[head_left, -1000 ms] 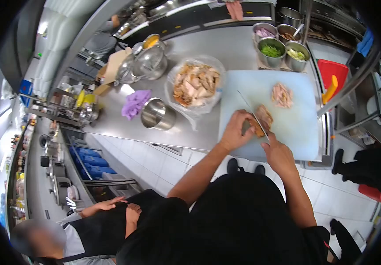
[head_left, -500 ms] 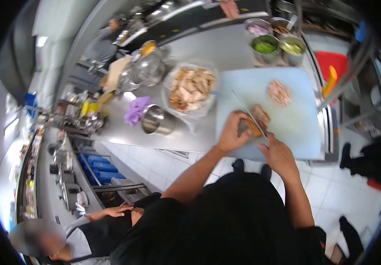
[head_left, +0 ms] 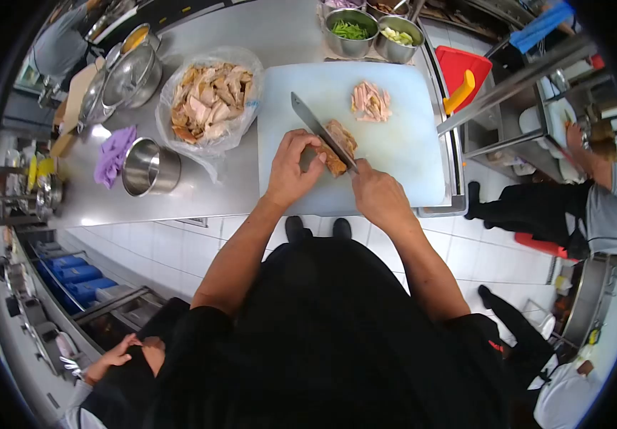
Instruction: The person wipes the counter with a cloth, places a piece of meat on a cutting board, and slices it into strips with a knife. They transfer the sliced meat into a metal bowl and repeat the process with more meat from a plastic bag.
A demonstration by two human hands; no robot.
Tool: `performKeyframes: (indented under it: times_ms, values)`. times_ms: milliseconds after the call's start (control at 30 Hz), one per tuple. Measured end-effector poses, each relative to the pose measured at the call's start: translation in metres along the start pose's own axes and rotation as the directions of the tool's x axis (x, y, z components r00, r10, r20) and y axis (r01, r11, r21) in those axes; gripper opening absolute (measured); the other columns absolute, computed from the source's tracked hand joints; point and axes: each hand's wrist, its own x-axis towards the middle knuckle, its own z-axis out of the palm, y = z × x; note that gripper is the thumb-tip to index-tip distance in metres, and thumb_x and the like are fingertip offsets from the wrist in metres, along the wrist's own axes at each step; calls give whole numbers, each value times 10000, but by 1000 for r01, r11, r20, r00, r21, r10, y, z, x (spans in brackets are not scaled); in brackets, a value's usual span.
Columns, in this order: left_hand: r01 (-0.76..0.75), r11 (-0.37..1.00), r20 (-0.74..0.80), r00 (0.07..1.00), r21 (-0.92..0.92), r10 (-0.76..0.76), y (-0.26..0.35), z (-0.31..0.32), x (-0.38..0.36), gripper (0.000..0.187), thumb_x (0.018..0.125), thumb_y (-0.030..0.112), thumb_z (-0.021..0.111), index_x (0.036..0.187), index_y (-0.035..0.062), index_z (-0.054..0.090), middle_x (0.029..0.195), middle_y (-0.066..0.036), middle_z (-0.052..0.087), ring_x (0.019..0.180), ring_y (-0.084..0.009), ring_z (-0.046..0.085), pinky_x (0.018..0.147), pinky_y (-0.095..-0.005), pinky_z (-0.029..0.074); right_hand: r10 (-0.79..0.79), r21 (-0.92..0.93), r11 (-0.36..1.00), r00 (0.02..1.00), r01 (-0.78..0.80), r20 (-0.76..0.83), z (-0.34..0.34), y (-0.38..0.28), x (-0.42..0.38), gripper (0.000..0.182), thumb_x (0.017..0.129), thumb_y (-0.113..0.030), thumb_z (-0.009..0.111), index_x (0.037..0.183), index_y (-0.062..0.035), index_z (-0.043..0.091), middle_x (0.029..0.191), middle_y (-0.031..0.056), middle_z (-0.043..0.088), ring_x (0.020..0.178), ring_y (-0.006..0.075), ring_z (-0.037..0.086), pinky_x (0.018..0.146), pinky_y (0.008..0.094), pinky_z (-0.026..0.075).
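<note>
My right hand (head_left: pixel 377 191) is wrapped round the handle of a large knife (head_left: pixel 309 116), whose blade points up and left over the cutting board (head_left: pixel 408 168). The blade lies across a piece of browned meat (head_left: pixel 342 136). My left hand (head_left: pixel 293 166) has its fingers bent against the left part of the meat, beside the blade. A small pile of sliced meat (head_left: pixel 370 102) lies near the board's top right. Left of the board, a clear plastic bag (head_left: pixel 245 123) holds many meat pieces.
Metal pots with chopped green (head_left: pixel 352 44) and pale vegetables (head_left: pixel 397 51) stand behind the board. A metal pot (head_left: pixel 152 169), purple cloth (head_left: pixel 115 156) and strainer (head_left: pixel 131 82) are at left. Co-workers are at lower left (head_left: pixel 126 372), upper left and right (head_left: pixel 580 207).
The head view has shifted, so the board, hands and pots appear farther left and higher. The knife remains in my right hand, and my left hand is still at the meat.
</note>
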Motion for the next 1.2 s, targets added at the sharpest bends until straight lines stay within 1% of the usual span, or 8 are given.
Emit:
performKeyframes:
  times_ms: [67,200,533,633,767,1000,1100,1200]
  values:
    - [10,1000,-26,1000,2,-10,1,1,1,325,802,86,723,1104,69,604,1103,-135,607,1020,-324,607,881,-397,518,46,-28,999,999,-46,-7,-19,-12,3,234,1025,-216,516,1127,-5,516,766,275,673,743,492,664,695,586,507]
    - [-69,997,-55,996,25,70,1,0,3,335,775,108,732,1088,79,619,1079,-129,601,1011,-326,592,877,-421,513,-63,-150,987,994,49,-91,-42,-29,2,227,1054,-237,471,1088,-14,488,663,223,666,642,457,671,624,553,521]
    - [-120,991,-89,988,57,125,-6,5,3,368,747,100,749,1080,89,593,1046,-120,577,1014,-333,588,878,-428,514,48,-332,943,988,3,147,-72,-58,-20,183,1047,-190,462,1068,-8,457,709,208,674,655,435,673,640,549,525]
    - [-114,992,-82,990,58,119,-3,2,4,386,748,81,748,1094,88,577,1057,-118,583,1028,-336,589,881,-431,519,144,-397,917,960,-38,241,-91,-64,-32,175,1043,-181,459,1077,-10,447,698,210,666,650,435,668,637,554,523]
    - [-95,995,-73,993,36,98,-4,2,4,375,747,78,747,1082,93,579,1056,-122,590,1028,-340,596,871,-436,526,172,-434,901,931,-17,322,-97,-64,-33,170,1036,-158,446,1077,6,426,685,215,659,639,438,668,608,558,522]
    - [-49,999,-53,997,14,49,-4,4,4,326,752,131,739,1042,95,596,1085,-134,569,1061,-343,577,915,-430,511,212,-438,899,897,-24,387,-91,-72,-3,138,1006,-105,445,1045,24,415,709,249,658,673,459,673,651,566,525]
    - [-41,999,-36,999,10,41,-5,3,4,320,752,128,739,1035,90,594,1094,-140,573,1072,-350,575,923,-430,511,151,-355,935,922,-16,356,-81,-63,7,204,1050,-180,466,1072,15,407,678,239,637,643,482,638,606,582,485]
    - [-58,998,-33,998,12,58,-5,2,5,316,753,125,738,1031,88,593,1091,-145,576,1057,-354,581,915,-432,515,125,-281,959,941,-34,314,-57,-51,17,211,1049,-183,466,1074,17,403,688,249,639,651,490,638,618,593,486]
